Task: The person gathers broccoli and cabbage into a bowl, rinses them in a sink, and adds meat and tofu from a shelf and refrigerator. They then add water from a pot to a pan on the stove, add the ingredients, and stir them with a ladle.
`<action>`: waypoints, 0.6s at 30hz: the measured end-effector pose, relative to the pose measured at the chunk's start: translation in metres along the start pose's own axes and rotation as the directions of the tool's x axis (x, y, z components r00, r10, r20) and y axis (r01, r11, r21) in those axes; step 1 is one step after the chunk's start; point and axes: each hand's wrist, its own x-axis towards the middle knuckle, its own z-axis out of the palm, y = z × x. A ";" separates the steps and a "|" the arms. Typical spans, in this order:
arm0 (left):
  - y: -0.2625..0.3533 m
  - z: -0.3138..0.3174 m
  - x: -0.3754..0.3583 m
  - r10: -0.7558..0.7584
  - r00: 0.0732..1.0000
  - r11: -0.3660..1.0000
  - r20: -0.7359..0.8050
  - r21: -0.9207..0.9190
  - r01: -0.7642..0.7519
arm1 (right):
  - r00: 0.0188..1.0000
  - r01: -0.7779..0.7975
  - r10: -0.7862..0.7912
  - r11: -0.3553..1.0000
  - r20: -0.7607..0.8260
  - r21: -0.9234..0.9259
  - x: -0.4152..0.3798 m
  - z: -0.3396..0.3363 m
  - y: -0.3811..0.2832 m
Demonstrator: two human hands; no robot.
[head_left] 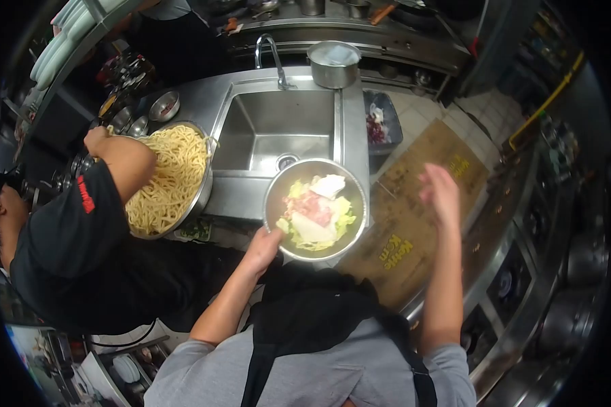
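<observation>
My left hand [263, 249] grips the lower left rim of a steel mixing bowl [273, 197], thumb at the edge. In the bowl lie chopped pale green cabbage [346, 218], pink raw meat slices [312, 207], a white lump [328, 185] and a flat pale piece [313, 228]. The bowl is held at the front right corner of the sink counter. Off to the right, my right hand [441, 191] is raised in the air above the floor, fingers loosely bent and slightly blurred, with nothing visible in it.
A co-worker in black [68, 224] stands close at my left, reaching over a large pan of noodles [176, 169]. Beyond the bowl are a sink [278, 122], faucet [271, 57] and pot [334, 68]. A bin [387, 129] and cardboard [407, 210] lie right; stove burners [508, 281] line that side.
</observation>
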 end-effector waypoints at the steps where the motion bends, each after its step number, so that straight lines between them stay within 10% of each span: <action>1: 0.005 -0.003 0.003 -0.019 0.998 1.000 -0.052 -0.015 0.018 | 0.995 0.024 -0.024 1.000 0.095 0.004 0.033 0.028 -0.004; 8: 0.001 -0.021 0.036 -0.020 0.970 0.997 -0.242 -0.078 0.001 | 0.828 0.071 0.028 0.985 0.559 -0.154 0.185 0.211 -0.008; 18: 0.019 -0.044 0.137 -0.086 0.940 0.996 -0.331 -0.011 0.087 | 0.822 -0.218 0.307 0.948 0.480 -0.233 0.318 0.389 0.076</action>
